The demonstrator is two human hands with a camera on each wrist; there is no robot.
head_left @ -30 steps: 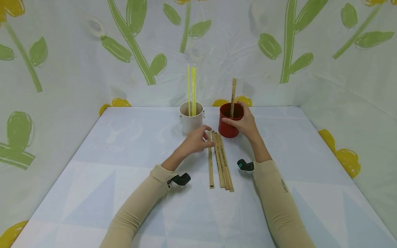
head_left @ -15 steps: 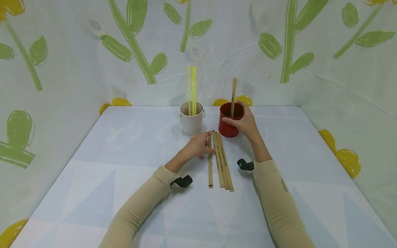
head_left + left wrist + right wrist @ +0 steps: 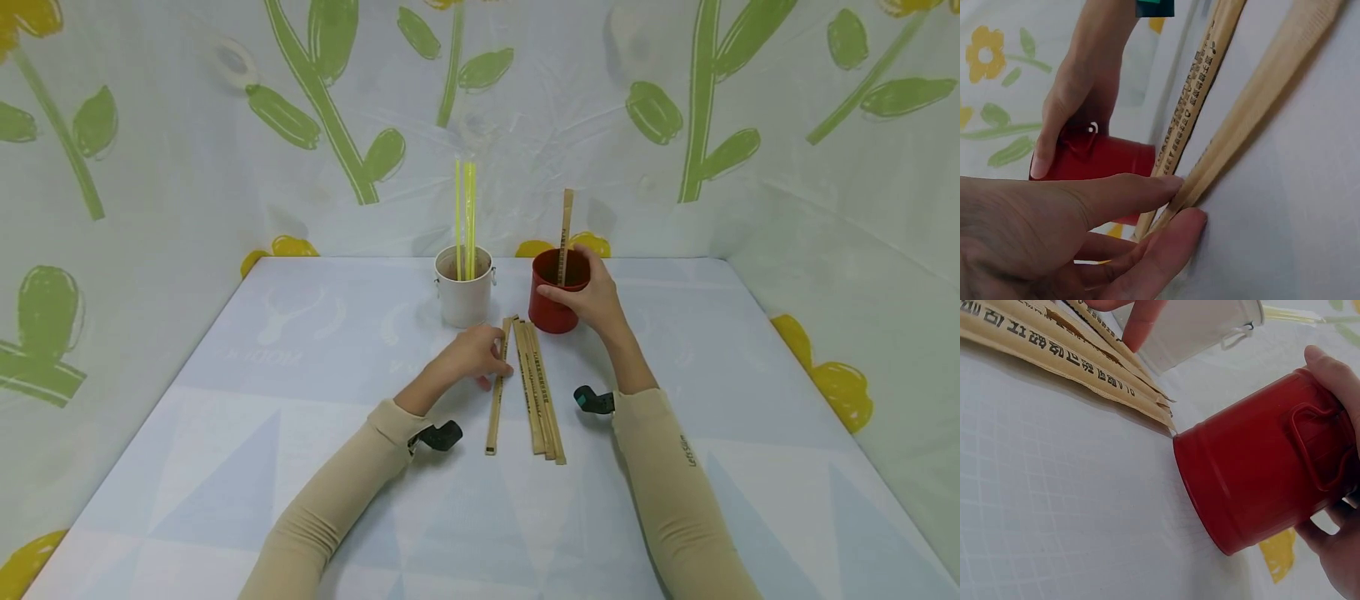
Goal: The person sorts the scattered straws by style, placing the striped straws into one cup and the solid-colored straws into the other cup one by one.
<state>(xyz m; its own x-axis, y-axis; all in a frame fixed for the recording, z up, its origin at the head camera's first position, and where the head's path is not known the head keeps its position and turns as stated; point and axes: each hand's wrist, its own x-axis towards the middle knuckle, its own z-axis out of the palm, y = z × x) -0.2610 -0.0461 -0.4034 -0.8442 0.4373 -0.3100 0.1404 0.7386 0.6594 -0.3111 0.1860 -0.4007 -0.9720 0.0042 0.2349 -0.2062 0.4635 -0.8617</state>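
From above and behind the left fingers (image 3: 1129,195) and right fingers (image 3: 1332,370), the head view faces forward and down across the table (image 3: 300,417). Both wrist views, tilted, look close past their own fingers, sharing the red bucket (image 3: 1254,469) and paper-wrapped sticks (image 3: 1066,355).

Hands: I count two, left hand (image 3: 472,352) and right hand (image 3: 597,296).
Buckets: two, one white bucket (image 3: 462,303) and one red bucket (image 3: 551,312).
Paper-wrapped sticks (image 3: 541,396): at least five; overlap keeps me from an exact total.
Yellow sticks (image 3: 470,217): at least two.
Wrist cameras (image 3: 442,435): two.
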